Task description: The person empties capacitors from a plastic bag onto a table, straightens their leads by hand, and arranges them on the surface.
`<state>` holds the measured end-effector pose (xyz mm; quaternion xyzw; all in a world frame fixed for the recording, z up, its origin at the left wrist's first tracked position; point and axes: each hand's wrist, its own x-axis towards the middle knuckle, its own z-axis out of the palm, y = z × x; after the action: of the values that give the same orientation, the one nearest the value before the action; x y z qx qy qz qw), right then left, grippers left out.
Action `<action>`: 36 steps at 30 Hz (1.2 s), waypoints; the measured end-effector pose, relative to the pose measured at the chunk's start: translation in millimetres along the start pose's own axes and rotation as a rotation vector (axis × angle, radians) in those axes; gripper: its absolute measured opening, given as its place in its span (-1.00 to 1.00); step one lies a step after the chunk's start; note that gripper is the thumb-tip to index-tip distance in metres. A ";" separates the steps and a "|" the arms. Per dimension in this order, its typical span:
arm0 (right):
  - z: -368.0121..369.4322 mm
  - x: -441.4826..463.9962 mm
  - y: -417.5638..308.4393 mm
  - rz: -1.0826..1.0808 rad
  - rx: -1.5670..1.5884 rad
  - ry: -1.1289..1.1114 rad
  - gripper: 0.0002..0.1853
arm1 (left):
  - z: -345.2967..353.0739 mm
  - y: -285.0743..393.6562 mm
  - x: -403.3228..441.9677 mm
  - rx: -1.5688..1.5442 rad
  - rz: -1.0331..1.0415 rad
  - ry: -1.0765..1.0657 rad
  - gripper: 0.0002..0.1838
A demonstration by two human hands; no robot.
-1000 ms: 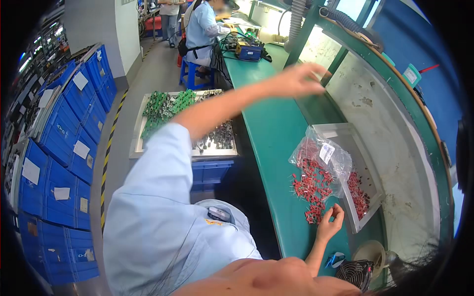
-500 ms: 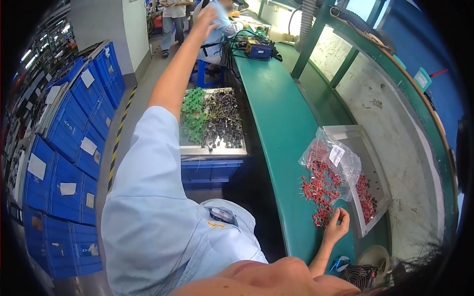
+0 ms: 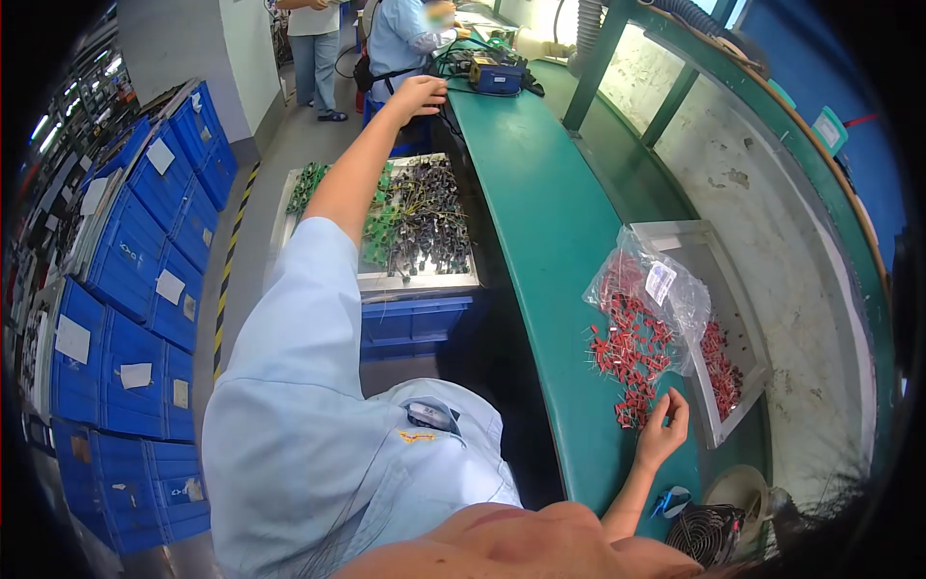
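Note:
My left hand [image 3: 421,97] is stretched far forward, near the left edge of the green bench [image 3: 526,183]. Its fingers extend loosely, and I see nothing held. Below that arm, a tray [image 3: 415,282] carries green parts [image 3: 377,236] and a tangle of black wired parts [image 3: 434,207]. At the bench, my right hand [image 3: 664,434] is beside a pile of small red components [image 3: 632,343] with thin leads. Thumb and fingers are curled together; anything between them is too small to make out. A clear plastic bag [image 3: 687,314] lies partly over the pile.
A metal-framed tray [image 3: 725,425] with more red components stands right of the bag. A blue device [image 3: 497,77] with cables is farther along the bench. Blue bins [image 3: 130,251] line the left. Two people stand or sit ahead. A small fan [image 3: 702,536] is at lower right.
My left hand has come down and to the right, toward the bench edge. More of the green parts shows left of the arm. My right hand stays by the red components, its fingers slightly shifted.

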<state>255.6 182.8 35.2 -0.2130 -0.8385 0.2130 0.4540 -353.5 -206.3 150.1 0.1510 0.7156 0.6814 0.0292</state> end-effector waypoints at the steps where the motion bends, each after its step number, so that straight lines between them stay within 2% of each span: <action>1: 0.8 -0.1 1.2 -0.006 0.006 0.003 -0.77 | -9.9 -9.5 2.2 -0.025 -0.012 0.047 -0.56; 7: 4.3 1.0 -3.8 0.028 0.064 -0.016 -0.76 | -49.7 -37.7 10.6 -0.070 -0.083 0.231 -0.56; 14: 3.5 -0.2 -1.8 0.066 0.057 -0.012 -0.75 | -47.5 -40.2 10.2 -0.060 -0.088 0.259 -0.34; 20: 3.5 0.1 -5.0 0.065 0.095 -0.017 -0.76 | -17.6 -33.0 8.2 -0.067 -0.064 0.176 -0.27; 23: 3.9 -0.8 -1.9 0.075 0.086 -0.033 -0.78 | 8.7 -18.6 3.5 -0.057 -0.008 0.091 -0.28; 27: 4.2 -0.7 -2.3 0.067 0.073 -0.046 -0.78 | 64.9 12.0 -17.2 0.003 0.079 -0.089 -0.43; 31: 4.1 -0.6 -6.1 0.077 0.088 -0.036 -0.77 | 136.7 39.0 -53.0 0.122 0.149 -0.370 -0.54; 36: 4.2 -0.2 -7.9 0.100 0.117 -0.023 -0.78 | 252.9 35.5 -122.0 0.083 0.351 -0.771 -0.58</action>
<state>250.8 175.5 37.3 -0.2253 -0.8180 0.2867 0.4449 -168.4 7.7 147.5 0.5153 0.6426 0.5402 0.1723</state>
